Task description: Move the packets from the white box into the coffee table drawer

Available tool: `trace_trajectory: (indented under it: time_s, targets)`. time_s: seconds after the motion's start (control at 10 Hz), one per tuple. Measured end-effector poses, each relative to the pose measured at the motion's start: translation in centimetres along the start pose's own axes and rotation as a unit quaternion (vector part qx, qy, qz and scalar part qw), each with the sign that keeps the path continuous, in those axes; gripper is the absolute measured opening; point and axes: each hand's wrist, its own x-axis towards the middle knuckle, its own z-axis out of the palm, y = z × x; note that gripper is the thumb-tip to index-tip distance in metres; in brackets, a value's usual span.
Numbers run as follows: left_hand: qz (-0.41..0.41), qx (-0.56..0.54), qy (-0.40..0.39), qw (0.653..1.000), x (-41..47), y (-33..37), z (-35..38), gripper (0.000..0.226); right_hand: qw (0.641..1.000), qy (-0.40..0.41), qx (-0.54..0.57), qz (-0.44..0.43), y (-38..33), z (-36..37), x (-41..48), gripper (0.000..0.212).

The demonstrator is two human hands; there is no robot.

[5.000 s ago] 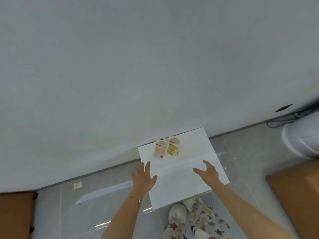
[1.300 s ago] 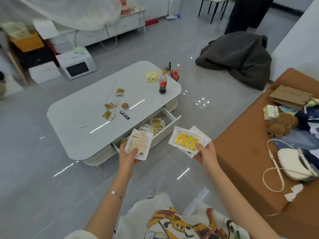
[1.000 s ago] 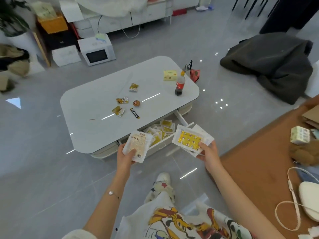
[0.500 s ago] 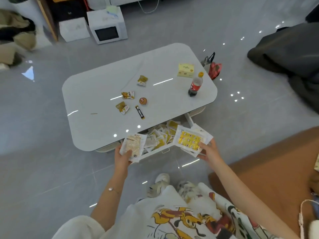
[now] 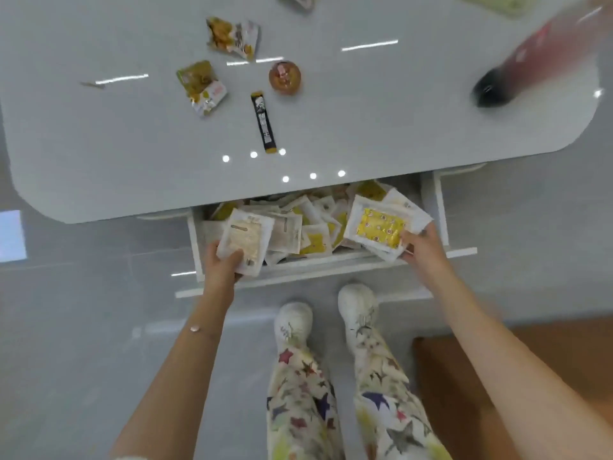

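Observation:
The coffee table drawer point(image 5: 318, 264) stands pulled out under the white table top point(image 5: 99, 154), filled with several white and yellow packets point(image 5: 298, 227). My left hand point(image 5: 223, 264) grips a beige packet point(image 5: 245, 239) over the drawer's left part. My right hand point(image 5: 423, 249) holds a small stack of packets, a yellow-printed one point(image 5: 379, 227) on top, over the drawer's right part. The white box is out of view.
On the table top lie two yellow snack bags point(image 5: 201, 85), a small round jelly cup point(image 5: 284, 77), a black stick sachet point(image 5: 264, 122) and a blurred cola bottle point(image 5: 530, 58). My feet point(image 5: 326, 313) stand just before the drawer. An orange sofa edge point(image 5: 464, 376) is at lower right.
I have stepped up to the table and leaned over it. Both hands, still holding their packets, have come down over the open drawer.

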Motion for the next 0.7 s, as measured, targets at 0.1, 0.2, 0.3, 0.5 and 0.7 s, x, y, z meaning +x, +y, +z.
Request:
trace_trajectory:
  time_s: [0.1, 0.2, 0.3, 0.5, 0.7]
  targets:
    - [0.021, 0.031, 0.029, 0.999, 4.7, -2.1, 2.6, 0.045, 1.000, -0.018, 0.007, 0.005, 2.1, 2.4, 6.4, 0.047]
    - [0.069, 0.097, 0.078, 0.990, 7.4, -3.5, 4.7, 0.042, 0.999, -0.035, 0.012, 0.019, 4.1, 4.6, 10.5, 0.052]
    - [0.140, 0.222, 0.137, 0.955, 8.8, -4.9, 5.3, 0.042, 0.999, -0.021, 0.018, 0.032, 5.7, 5.9, 12.5, 0.044]
    - [0.192, 0.254, 0.140, 0.937, 8.8, -5.6, 5.4, 0.050, 0.999, 0.013, -0.048, 0.010, 6.3, 6.0, 13.4, 0.035]
    - [0.241, 0.277, 0.116, 0.923, 5.2, -3.6, 4.4, 0.056, 0.976, -0.028, -0.207, -0.064, 4.0, 5.3, 10.1, 0.076]
